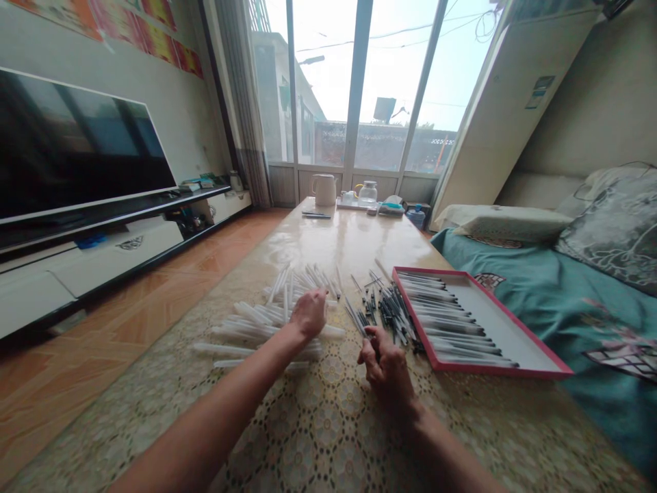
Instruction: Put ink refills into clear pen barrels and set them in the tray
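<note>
My left hand (pixel 309 313) is over the right side of a loose pile of white translucent pen barrels (pixel 251 322). Its fingers are curled closed, and whatever is in them is hidden. My right hand (pixel 386 359) is closed in a pinch near the table's middle. From its fingertips a thin pen refill (pixel 354 316) points up and to the left. Just beyond that hand lies a heap of black pen parts (pixel 393 308), with several slim refills among them. To the right, a shallow red-rimmed box (pixel 503 301) holds a row of pens (pixel 452 318) with dark ends.
The long table has a patterned cover (pixel 328 424). At its far end are a kettle (pixel 324 190), a glass jug (pixel 367 194), a tissue pack (pixel 391 205) and dark pen-like sticks (pixel 316 215). A sofa (pixel 575 287) borders the right; a TV cabinet (pixel 113 260) is left.
</note>
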`<action>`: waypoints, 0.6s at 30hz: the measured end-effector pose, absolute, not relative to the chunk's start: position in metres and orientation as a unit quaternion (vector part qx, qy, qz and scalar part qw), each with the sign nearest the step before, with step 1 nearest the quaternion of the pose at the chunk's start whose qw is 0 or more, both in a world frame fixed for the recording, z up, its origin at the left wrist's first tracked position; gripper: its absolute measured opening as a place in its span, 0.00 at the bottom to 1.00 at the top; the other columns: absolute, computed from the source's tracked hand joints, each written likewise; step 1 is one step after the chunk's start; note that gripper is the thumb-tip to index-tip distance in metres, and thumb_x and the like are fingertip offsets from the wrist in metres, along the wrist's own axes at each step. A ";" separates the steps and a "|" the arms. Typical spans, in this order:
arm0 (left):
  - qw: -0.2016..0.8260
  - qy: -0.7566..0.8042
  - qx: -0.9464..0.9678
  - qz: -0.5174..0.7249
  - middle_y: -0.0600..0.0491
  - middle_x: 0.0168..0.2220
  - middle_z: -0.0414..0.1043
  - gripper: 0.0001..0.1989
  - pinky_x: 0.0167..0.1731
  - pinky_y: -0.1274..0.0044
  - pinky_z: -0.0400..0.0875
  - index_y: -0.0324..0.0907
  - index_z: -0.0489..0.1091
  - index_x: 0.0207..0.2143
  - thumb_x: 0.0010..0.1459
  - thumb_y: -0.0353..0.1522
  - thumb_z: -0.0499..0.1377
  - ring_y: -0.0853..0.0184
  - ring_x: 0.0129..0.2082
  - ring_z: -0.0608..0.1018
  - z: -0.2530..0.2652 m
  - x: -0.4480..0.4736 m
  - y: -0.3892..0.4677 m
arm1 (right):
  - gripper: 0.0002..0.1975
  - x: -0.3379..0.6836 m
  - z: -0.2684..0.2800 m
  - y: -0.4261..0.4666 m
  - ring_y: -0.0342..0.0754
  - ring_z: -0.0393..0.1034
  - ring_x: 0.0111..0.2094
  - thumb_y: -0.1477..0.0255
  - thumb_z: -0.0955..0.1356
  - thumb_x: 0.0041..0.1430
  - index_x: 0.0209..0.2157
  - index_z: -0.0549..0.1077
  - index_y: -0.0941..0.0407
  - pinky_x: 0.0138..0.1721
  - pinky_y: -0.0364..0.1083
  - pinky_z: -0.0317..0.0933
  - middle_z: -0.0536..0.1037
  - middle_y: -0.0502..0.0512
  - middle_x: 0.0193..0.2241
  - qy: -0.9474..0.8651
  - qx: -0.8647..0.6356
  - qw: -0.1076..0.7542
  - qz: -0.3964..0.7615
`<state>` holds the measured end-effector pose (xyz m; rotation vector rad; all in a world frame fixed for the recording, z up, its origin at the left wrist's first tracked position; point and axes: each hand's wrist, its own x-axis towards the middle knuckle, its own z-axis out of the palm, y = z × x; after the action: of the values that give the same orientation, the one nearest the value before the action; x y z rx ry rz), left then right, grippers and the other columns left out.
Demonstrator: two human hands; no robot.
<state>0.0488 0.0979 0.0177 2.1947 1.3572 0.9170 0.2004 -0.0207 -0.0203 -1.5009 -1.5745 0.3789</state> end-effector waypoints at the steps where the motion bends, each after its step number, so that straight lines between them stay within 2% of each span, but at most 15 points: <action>1: 0.214 0.486 0.775 0.342 0.43 0.35 0.73 0.09 0.40 0.69 0.64 0.38 0.71 0.35 0.53 0.26 0.53 0.59 0.37 0.74 0.020 0.044 0.094 | 0.13 0.200 -0.019 -0.022 0.44 0.64 0.20 0.70 0.56 0.61 0.42 0.65 0.59 0.24 0.41 0.55 0.70 0.49 0.21 -0.640 -0.607 0.444 0.156; 3: 0.254 0.488 0.752 0.365 0.46 0.32 0.73 0.11 0.36 0.71 0.67 0.38 0.70 0.39 0.55 0.29 0.52 0.63 0.34 0.74 0.023 0.032 0.080 | 0.11 0.199 -0.016 -0.025 0.44 0.65 0.21 0.72 0.55 0.60 0.38 0.66 0.58 0.25 0.41 0.55 0.70 0.49 0.21 -0.655 -0.605 0.429 0.146; 6: 0.344 0.484 0.713 0.374 0.53 0.22 0.69 0.13 0.25 0.76 0.68 0.37 0.70 0.38 0.57 0.35 0.50 0.68 0.23 0.73 0.021 0.011 0.048 | 0.10 0.194 -0.007 -0.031 0.44 0.64 0.22 0.73 0.56 0.60 0.33 0.66 0.57 0.26 0.41 0.54 0.68 0.49 0.21 -0.695 -0.591 0.393 0.119; 8: 0.517 0.466 0.570 0.436 0.54 0.23 0.69 0.12 0.25 0.78 0.68 0.38 0.68 0.34 0.53 0.38 0.56 0.70 0.23 0.73 0.016 0.000 0.024 | 0.10 0.190 -0.002 -0.035 0.44 0.63 0.23 0.71 0.56 0.62 0.34 0.67 0.56 0.26 0.41 0.53 0.69 0.49 0.21 -0.725 -0.572 0.369 0.111; 10: 0.592 0.456 0.475 0.464 0.55 0.24 0.70 0.14 0.23 0.80 0.68 0.38 0.67 0.31 0.48 0.40 0.61 0.72 0.22 0.72 0.009 -0.006 0.004 | 0.11 0.186 0.002 -0.039 0.44 0.65 0.25 0.70 0.56 0.63 0.37 0.68 0.55 0.28 0.40 0.52 0.71 0.50 0.25 -0.756 -0.543 0.346 0.115; 13: 0.619 0.455 0.411 0.491 0.56 0.22 0.71 0.16 0.17 0.83 0.64 0.40 0.64 0.29 0.46 0.42 0.63 0.74 0.19 0.71 0.002 -0.008 -0.010 | 0.11 0.182 0.005 -0.043 0.44 0.67 0.28 0.71 0.57 0.64 0.37 0.69 0.55 0.29 0.40 0.52 0.73 0.52 0.28 -0.793 -0.513 0.307 0.114; 18: 0.613 0.448 0.376 0.531 0.59 0.19 0.69 0.15 0.13 0.86 0.59 0.40 0.64 0.30 0.46 0.40 0.63 0.77 0.14 0.67 0.001 -0.008 -0.007 | 0.09 0.183 0.004 -0.045 0.41 0.62 0.22 0.72 0.59 0.61 0.32 0.69 0.56 0.27 0.40 0.49 0.71 0.50 0.24 -0.802 -0.526 0.272 0.078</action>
<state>-0.0079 -0.0067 0.0007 0.8678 1.0326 1.2238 0.1826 -0.0453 0.0039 -1.4160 -2.1593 0.2097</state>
